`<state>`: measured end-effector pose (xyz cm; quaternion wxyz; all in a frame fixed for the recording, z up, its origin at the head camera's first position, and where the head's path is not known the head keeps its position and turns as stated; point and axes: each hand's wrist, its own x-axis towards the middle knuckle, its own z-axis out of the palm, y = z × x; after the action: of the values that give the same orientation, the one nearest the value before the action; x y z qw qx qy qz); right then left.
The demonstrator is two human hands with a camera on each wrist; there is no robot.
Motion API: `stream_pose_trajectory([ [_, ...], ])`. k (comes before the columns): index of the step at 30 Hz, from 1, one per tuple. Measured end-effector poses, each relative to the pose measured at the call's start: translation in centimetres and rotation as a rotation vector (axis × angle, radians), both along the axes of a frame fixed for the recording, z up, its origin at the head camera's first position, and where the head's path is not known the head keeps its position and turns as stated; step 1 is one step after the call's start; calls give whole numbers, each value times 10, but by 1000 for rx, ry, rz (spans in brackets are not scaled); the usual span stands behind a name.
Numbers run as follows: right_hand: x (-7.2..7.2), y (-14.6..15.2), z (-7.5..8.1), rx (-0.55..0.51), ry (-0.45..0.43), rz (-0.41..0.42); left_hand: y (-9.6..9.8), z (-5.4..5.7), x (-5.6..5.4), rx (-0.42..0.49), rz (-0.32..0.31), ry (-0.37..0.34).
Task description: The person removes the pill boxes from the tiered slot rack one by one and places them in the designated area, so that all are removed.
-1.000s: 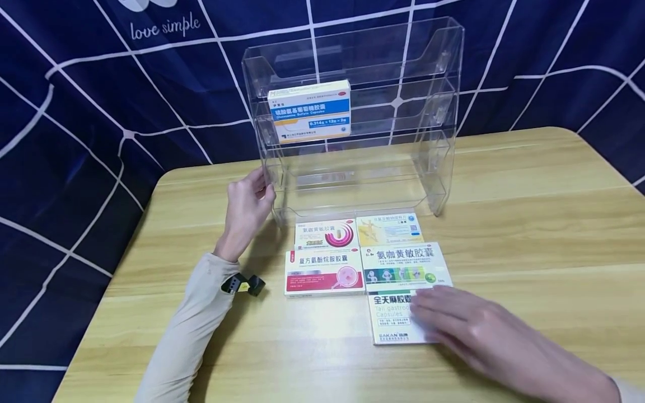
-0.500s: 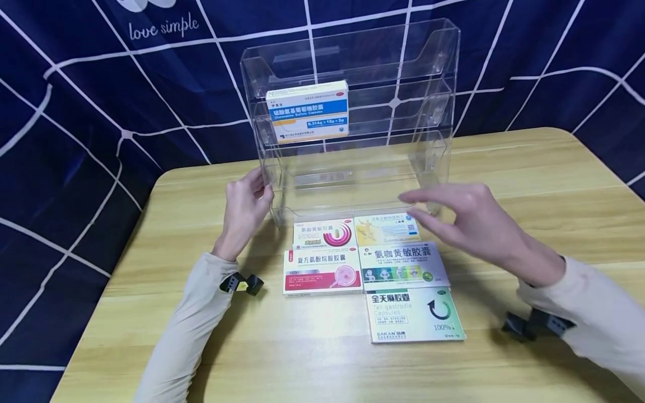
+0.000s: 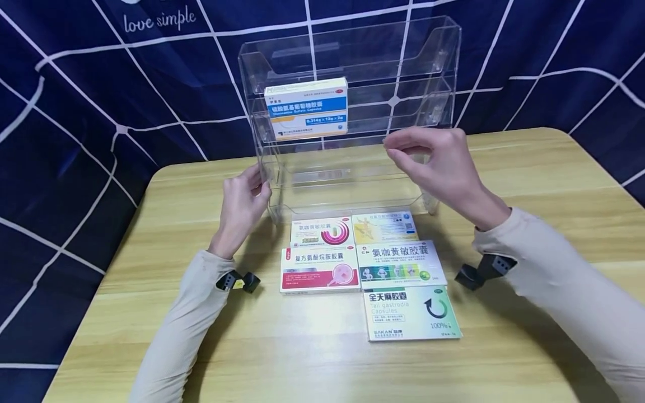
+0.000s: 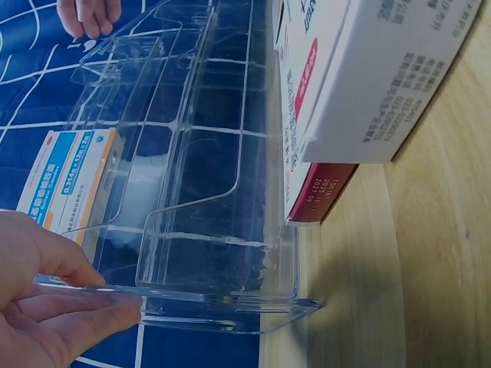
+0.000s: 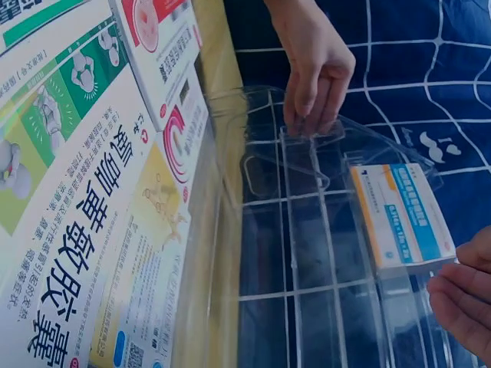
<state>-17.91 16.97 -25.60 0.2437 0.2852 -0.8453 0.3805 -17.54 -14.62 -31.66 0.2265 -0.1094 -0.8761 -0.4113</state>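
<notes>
A clear plastic tiered rack [image 3: 433, 73] stands on the table. At its left side my left hand [image 3: 244, 201] pinches the side panel between thumb and fingers, as the left wrist view [image 4: 57, 295] also shows. In an upper tier, at the left, leans a blue-and-white glucosamine capsule box [image 3: 307, 112]. My right hand [image 3: 440, 162] is raised before the rack's right half, fingers loosely bent and holding nothing. Below it lie a yellow-and-white medicine box [image 3: 385, 226] and a white-and-green medicine box [image 3: 400, 263]. The right wrist view has its fingertips [image 5: 460, 303] beside the glucosamine box's edge.
More medicine boxes lie flat before the rack: a pink-ringed box [image 3: 319, 230], a red-and-white box [image 3: 319, 268] and a green-and-white gastrodia box [image 3: 410, 313]. Behind the wooden table [image 3: 529, 184] hangs a dark blue cloth [image 3: 191, 67] with white lines.
My right hand has left the gastrodia box and moved up and forward to the rack's right half, carrying nothing. The left hand keeps its grip on the rack; the boxes stay put.
</notes>
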Motion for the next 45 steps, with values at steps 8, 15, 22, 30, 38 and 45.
stream_pose_trajectory([
  [8, -4, -6, -3, 7, -25, -16, 0, 2, -1, -8, -25, -22],
  [15, -15, -26, 11, 3, 11, 15, -7, 6, 4, -7, -8, -30],
  [22, -27, -46, 26, -27, -11, -9, -9, 5, 5, -1, -3, -30],
  [30, -44, -60, 31, -99, -210, -57, -5, 3, 5, 11, -3, -34],
  [38, -64, -63, 30, -136, -346, -84, -2, 1, 5, 19, 0, -28],
  [45, -71, -64, 31, -122, -410, -112, 0, 1, 4, 13, -1, -20],
])
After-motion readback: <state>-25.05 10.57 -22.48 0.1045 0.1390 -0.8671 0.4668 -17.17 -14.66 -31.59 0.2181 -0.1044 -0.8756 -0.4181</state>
